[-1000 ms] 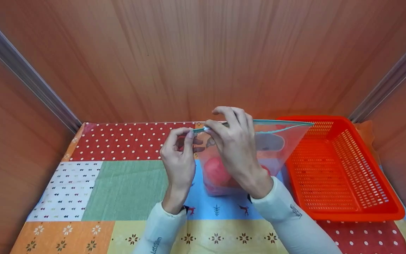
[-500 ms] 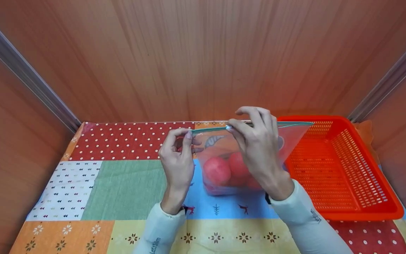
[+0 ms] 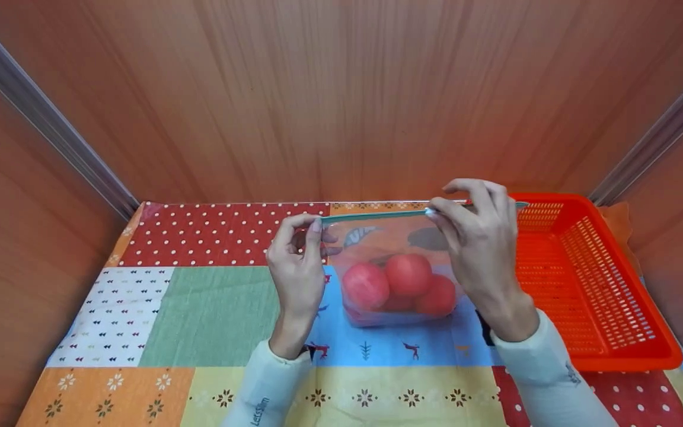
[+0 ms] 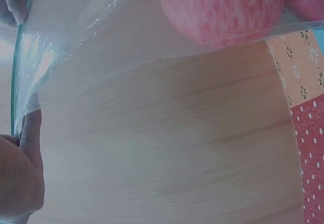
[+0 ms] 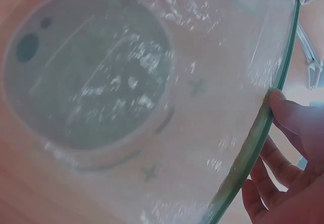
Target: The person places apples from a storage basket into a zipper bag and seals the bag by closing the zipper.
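Observation:
A clear zip bag [image 3: 395,234] with a green seal strip stands upright in the head view, several red apples [image 3: 408,276] in its bottom. My left hand [image 3: 297,270] pinches the left end of the strip between thumb and finger. Farther right along the strip, my right hand [image 3: 481,249] pinches a small white zip slider [image 3: 430,211]; its other fingers curl loosely above. In the right wrist view the thumb and fingers of the right hand [image 5: 293,153] lie along the green strip [image 5: 283,67]. The left wrist view shows an apple [image 4: 223,9] through the plastic.
An orange-red plastic basket [image 3: 584,284] stands on the right, partly behind the right hand and the bag's corner. A patchwork cloth [image 3: 223,314] covers the table. Wood-grain panels [image 3: 341,101] enclose the back and sides.
My right hand has slid rightward along the strip with the slider, uncovering more of the bag and apples. Behind it the strip's edges now lie together. The left hand has stayed nearly still.

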Demonstrator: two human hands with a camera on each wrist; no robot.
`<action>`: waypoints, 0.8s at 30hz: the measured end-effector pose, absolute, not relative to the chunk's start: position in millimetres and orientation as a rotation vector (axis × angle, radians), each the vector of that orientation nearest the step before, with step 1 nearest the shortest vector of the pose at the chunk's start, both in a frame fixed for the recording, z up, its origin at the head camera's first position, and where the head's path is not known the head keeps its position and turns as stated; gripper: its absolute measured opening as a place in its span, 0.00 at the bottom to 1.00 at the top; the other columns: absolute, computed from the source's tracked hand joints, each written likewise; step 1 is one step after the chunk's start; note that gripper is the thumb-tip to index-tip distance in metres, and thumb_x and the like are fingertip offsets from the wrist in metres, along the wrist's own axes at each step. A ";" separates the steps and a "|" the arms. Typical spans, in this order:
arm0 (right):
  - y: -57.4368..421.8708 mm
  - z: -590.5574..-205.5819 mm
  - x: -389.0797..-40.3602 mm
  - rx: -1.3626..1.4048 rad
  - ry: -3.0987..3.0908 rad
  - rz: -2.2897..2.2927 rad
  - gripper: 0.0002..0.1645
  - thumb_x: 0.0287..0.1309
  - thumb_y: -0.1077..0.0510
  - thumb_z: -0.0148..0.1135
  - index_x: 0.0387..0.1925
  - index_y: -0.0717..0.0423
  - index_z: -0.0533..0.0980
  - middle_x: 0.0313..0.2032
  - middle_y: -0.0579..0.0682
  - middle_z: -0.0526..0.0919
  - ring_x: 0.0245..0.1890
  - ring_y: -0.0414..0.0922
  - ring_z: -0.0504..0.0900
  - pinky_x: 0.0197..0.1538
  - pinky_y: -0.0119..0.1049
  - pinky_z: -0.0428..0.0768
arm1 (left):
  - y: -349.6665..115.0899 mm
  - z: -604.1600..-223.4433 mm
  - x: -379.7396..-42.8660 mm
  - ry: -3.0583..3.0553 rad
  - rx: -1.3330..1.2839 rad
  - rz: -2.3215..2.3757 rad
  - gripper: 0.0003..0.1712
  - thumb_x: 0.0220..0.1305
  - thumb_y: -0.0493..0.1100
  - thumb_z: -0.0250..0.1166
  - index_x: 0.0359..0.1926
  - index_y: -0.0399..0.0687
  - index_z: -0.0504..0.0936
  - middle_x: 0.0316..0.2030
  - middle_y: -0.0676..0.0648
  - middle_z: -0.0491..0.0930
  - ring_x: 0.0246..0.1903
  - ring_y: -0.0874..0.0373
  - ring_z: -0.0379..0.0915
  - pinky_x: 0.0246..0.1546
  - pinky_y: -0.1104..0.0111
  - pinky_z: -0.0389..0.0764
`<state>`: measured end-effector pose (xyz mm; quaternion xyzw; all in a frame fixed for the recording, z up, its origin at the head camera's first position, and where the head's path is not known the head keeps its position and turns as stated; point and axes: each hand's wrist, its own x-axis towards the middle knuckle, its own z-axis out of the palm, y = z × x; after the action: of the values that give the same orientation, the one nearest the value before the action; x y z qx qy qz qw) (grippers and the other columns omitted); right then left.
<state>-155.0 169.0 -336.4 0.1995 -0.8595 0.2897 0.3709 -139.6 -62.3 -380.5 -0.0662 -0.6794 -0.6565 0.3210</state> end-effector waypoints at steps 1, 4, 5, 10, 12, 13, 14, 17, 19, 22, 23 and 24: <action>171.9 -336.4 -154.6 0.498 -2.204 0.752 0.08 0.62 0.61 0.74 0.43 0.58 0.90 0.50 0.58 0.83 0.54 0.58 0.74 0.55 0.57 0.69 | -62.6 -380.1 -139.6 -1.784 -0.174 -1.726 0.08 0.73 0.31 0.65 0.49 0.30 0.80 0.36 0.39 0.87 0.34 0.50 0.88 0.34 0.63 0.90; 180.6 -336.5 -153.8 0.473 -2.202 0.761 0.09 0.61 0.62 0.74 0.43 0.59 0.90 0.50 0.59 0.83 0.54 0.58 0.74 0.55 0.57 0.69 | -63.2 -379.7 -139.8 -1.777 -0.171 -1.736 0.08 0.73 0.31 0.65 0.49 0.29 0.80 0.38 0.38 0.87 0.34 0.49 0.89 0.34 0.63 0.90; 183.3 -336.4 -153.5 0.467 -2.201 0.764 0.09 0.61 0.63 0.74 0.43 0.59 0.90 0.50 0.59 0.83 0.54 0.59 0.74 0.56 0.57 0.69 | -63.2 -379.5 -139.8 -1.776 -0.171 -1.737 0.08 0.73 0.31 0.65 0.49 0.30 0.80 0.38 0.38 0.87 0.34 0.49 0.89 0.34 0.63 0.90; 195.6 -335.7 -151.3 0.437 -2.208 0.764 0.10 0.60 0.63 0.75 0.44 0.59 0.90 0.51 0.60 0.83 0.55 0.59 0.74 0.58 0.58 0.69 | -63.7 -380.5 -140.0 -1.778 -0.169 -1.743 0.08 0.73 0.31 0.65 0.49 0.30 0.80 0.37 0.38 0.87 0.34 0.50 0.89 0.35 0.63 0.90; 199.6 -335.5 -150.3 0.425 -2.215 0.760 0.11 0.60 0.64 0.76 0.45 0.59 0.90 0.51 0.60 0.83 0.55 0.59 0.74 0.58 0.59 0.69 | -64.0 -381.1 -139.9 -1.778 -0.163 -1.748 0.08 0.73 0.31 0.65 0.50 0.30 0.80 0.37 0.38 0.87 0.34 0.50 0.88 0.34 0.63 0.90; 201.5 -335.6 -149.9 0.422 -2.217 0.757 0.11 0.60 0.64 0.76 0.45 0.59 0.90 0.51 0.60 0.83 0.55 0.59 0.74 0.58 0.59 0.69 | -64.2 -381.5 -139.9 -1.778 -0.159 -1.749 0.08 0.73 0.31 0.65 0.50 0.30 0.80 0.37 0.38 0.87 0.34 0.50 0.88 0.35 0.63 0.90; 203.2 -335.6 -149.6 0.418 -2.217 0.757 0.11 0.60 0.64 0.75 0.45 0.60 0.90 0.51 0.60 0.83 0.55 0.59 0.74 0.58 0.59 0.69 | -64.4 -381.7 -139.8 -1.778 -0.156 -1.748 0.08 0.73 0.31 0.65 0.50 0.30 0.80 0.37 0.38 0.87 0.34 0.50 0.88 0.35 0.63 0.90; 208.3 -335.9 -149.0 0.415 -2.213 0.756 0.11 0.59 0.65 0.75 0.44 0.60 0.90 0.51 0.60 0.83 0.54 0.60 0.74 0.58 0.58 0.68 | -64.9 -382.5 -139.6 -1.781 -0.150 -1.745 0.08 0.74 0.31 0.64 0.50 0.30 0.80 0.37 0.38 0.87 0.34 0.50 0.88 0.35 0.64 0.90; 211.6 -336.0 -149.0 0.422 -2.213 0.744 0.11 0.59 0.65 0.75 0.45 0.60 0.90 0.50 0.61 0.82 0.54 0.60 0.74 0.58 0.58 0.68 | -65.1 -382.5 -139.4 -1.782 -0.154 -1.744 0.08 0.74 0.31 0.64 0.50 0.30 0.80 0.37 0.39 0.87 0.34 0.50 0.88 0.35 0.63 0.90; 216.4 -336.0 -149.2 0.428 -2.215 0.725 0.11 0.61 0.65 0.75 0.45 0.60 0.89 0.50 0.62 0.82 0.54 0.61 0.73 0.57 0.57 0.68 | -65.4 -382.4 -139.2 -1.778 -0.161 -1.746 0.08 0.73 0.31 0.65 0.50 0.31 0.80 0.37 0.38 0.87 0.34 0.50 0.88 0.34 0.63 0.90; 217.8 -336.0 -149.3 0.428 -2.214 0.723 0.11 0.61 0.65 0.75 0.45 0.60 0.89 0.50 0.62 0.82 0.54 0.61 0.73 0.57 0.57 0.68 | -65.5 -382.2 -139.1 -1.777 -0.162 -1.745 0.08 0.73 0.31 0.65 0.49 0.31 0.80 0.36 0.38 0.87 0.34 0.50 0.88 0.34 0.63 0.90; 219.1 -335.9 -149.3 0.428 -2.214 0.722 0.11 0.61 0.65 0.74 0.45 0.61 0.89 0.50 0.62 0.82 0.54 0.62 0.73 0.57 0.57 0.68 | -65.6 -382.1 -139.0 -1.776 -0.163 -1.743 0.08 0.73 0.30 0.65 0.49 0.31 0.80 0.36 0.38 0.87 0.33 0.50 0.88 0.34 0.64 0.90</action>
<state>-149.3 219.1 -335.9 0.1674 -0.8659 0.2822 0.3775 -139.0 -65.6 -382.1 -0.0621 -0.6751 -0.6627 0.3183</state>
